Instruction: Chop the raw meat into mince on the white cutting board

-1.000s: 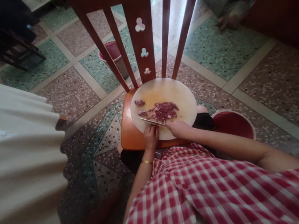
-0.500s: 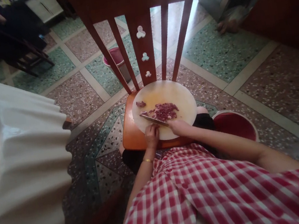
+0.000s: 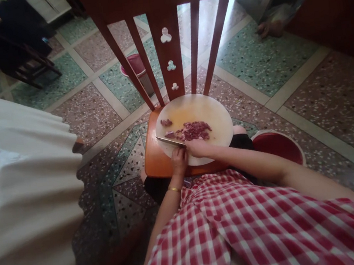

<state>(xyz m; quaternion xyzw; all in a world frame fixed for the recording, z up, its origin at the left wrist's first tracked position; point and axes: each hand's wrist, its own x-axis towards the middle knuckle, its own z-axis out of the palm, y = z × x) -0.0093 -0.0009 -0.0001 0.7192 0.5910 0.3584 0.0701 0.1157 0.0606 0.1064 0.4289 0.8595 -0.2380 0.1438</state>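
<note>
A round pale cutting board (image 3: 208,106) lies on the seat of a wooden chair (image 3: 153,162). A heap of chopped dark red meat (image 3: 195,131) sits on its near half, with two loose pieces (image 3: 166,122) to the left. My right hand (image 3: 197,147) is closed on the handle of a knife (image 3: 169,141), whose blade points left across the board's near-left edge. My left hand (image 3: 179,160), a gold bangle on its wrist, rests with curled fingers on the board's near rim, just under the blade.
The chair's slatted back (image 3: 167,41) rises behind the board. A red bowl (image 3: 278,147) stands on the tiled floor at the right, a pink bucket (image 3: 137,68) beyond the chair. White pleated cloth (image 3: 23,185) fills the left. Dark furniture stands far left.
The knife and my right hand have slid left, from beside the meat heap to the board's near-left edge. My left hand has stayed at the rim.
</note>
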